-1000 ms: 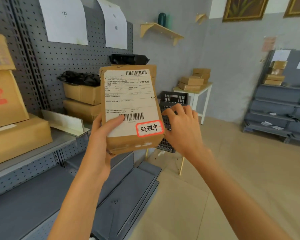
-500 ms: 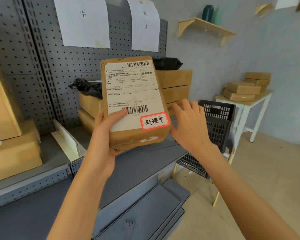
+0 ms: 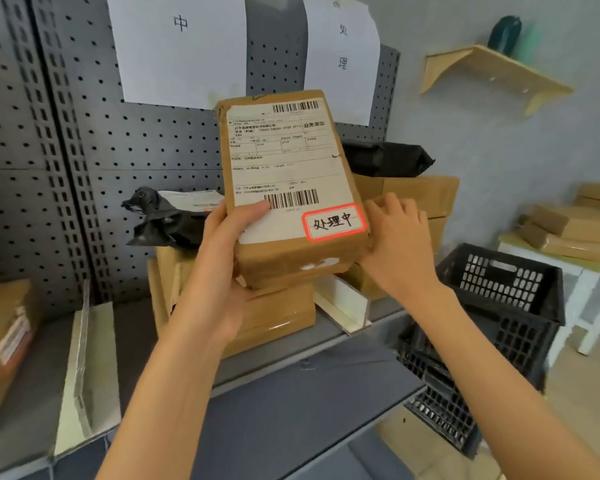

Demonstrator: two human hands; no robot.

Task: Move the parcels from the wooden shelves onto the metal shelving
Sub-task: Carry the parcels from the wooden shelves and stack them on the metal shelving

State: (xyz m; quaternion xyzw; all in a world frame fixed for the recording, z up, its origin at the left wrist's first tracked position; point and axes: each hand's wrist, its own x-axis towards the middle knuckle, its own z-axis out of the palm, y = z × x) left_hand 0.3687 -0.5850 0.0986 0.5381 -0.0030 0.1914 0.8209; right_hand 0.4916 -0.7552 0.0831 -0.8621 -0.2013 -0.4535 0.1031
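The parcel (image 3: 291,188) is up in the air, label facing the camera, long axis running near upright with a slight lean to the right. It hangs in front of the metal shelf (image 3: 326,372), above the brown boxes (image 3: 274,317) stacked there, not touching them as far as I can tell.

Left hand (image 3: 222,268) has it from below and from the left: thumb (image 3: 253,211) pressed flat on the label just beside the lower barcode, palm under the bottom-left corner, the other fingers hidden behind the box. Clamped on the parcel, clearly. Right hand (image 3: 395,244) sits at the lower right edge, fingers (image 3: 385,206) curled together against the side, next to the red-framed sticker (image 3: 333,222). Whether it truly grips or only steadies, I cannot tell.

So the parcel rises up and away from both sets of fingers, its weight carried mainly on the left palm. That hand is the nearer and does the work, I judge.

Beyond the fingertips: 2 black bags (image 3: 167,216) on the box stacks, a white divider (image 3: 343,306) below the right wrist, a black crate (image 3: 492,306) further right.

The coming move should be tipping the long axis down flat and setting it on a stack.
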